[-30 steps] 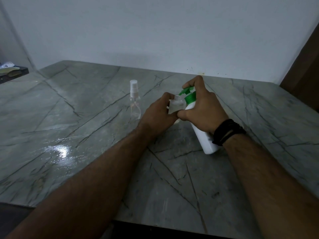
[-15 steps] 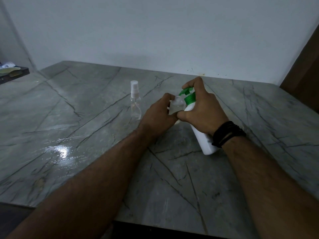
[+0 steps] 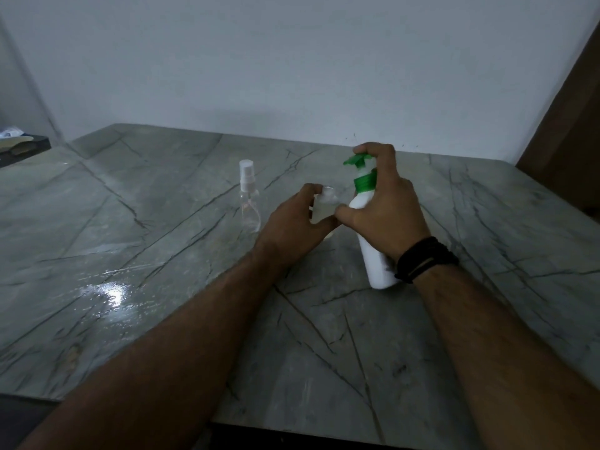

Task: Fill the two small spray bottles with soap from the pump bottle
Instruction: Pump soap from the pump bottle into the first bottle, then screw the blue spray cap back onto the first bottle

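Grey veined stone tabletop (image 3: 162, 241), glossy, light glare near left; plain white wall (image 3: 292, 60) behind; brown panel (image 3: 571, 125) right.

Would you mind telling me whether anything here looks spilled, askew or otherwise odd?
One thing: a shiny wet-looking patch glistens on the marble table, left of the left forearm; whether it is liquid or glare, I cannot tell. The pump bottle leans, but the right hand holds it.
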